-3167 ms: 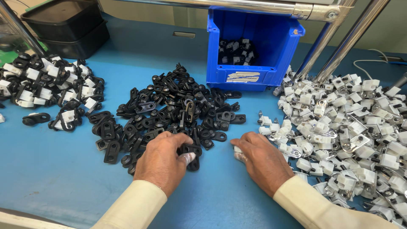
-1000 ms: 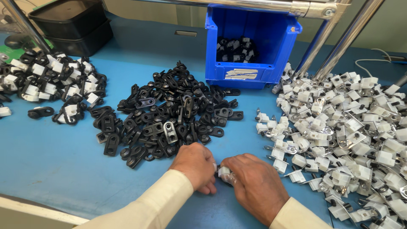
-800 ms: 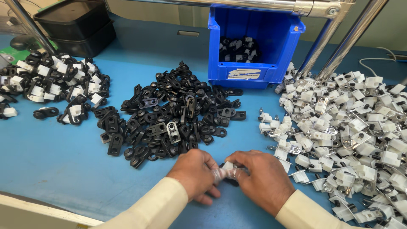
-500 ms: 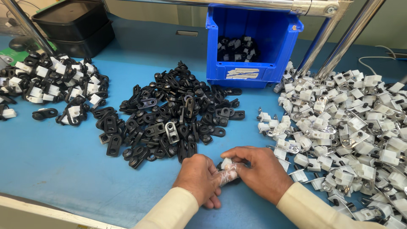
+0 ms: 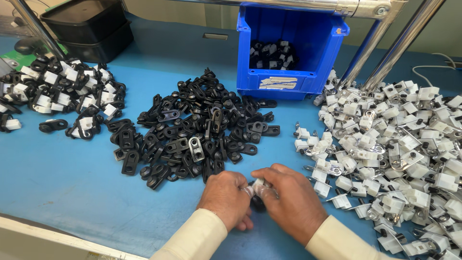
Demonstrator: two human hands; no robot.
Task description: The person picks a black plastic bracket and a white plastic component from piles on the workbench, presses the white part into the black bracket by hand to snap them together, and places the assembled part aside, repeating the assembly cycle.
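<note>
Head view, nearest: the left hand and right hand meet low on the blue desk, the fingers of both closed on 1 small white-and-black part, mostly hidden, so its shape is unclear. Beyond lies the black clip pile, with the white clip pile to the right. Farthest stands a blue bin.
</note>
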